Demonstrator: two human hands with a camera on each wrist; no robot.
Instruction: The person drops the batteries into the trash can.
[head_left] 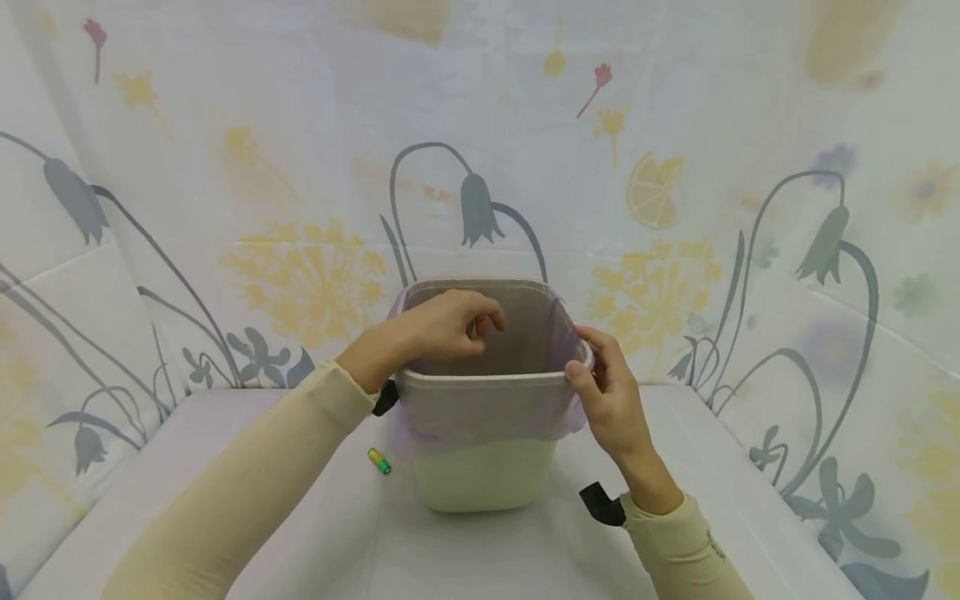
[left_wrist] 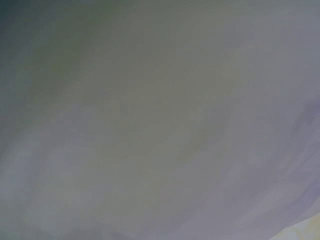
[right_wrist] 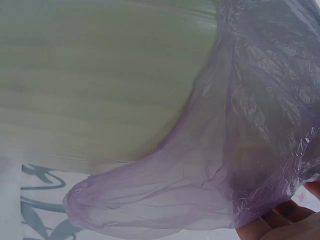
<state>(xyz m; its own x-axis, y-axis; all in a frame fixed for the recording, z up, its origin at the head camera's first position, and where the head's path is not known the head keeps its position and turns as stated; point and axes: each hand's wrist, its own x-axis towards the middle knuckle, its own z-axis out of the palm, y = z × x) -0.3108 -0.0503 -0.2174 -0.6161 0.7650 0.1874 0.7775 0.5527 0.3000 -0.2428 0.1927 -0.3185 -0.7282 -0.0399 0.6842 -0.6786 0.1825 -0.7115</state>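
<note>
A pale green trash can stands upright on the table, with a thin purple trash bag folded over its rim and hanging down outside. My left hand is over the can's mouth, its fingers loosely bent and nothing visible in them. At the right front corner, my right hand grips the rim and bag, thumb in front. In the right wrist view, loose bag film bulges below the can's wall, beside my fingers. Only blurred grey and purple surfaces fill the left wrist view.
A small green and yellow battery-like cylinder lies on the white tabletop, left of the can. Behind and at both sides hangs a flower-print cloth. Each wrist carries a black camera mount.
</note>
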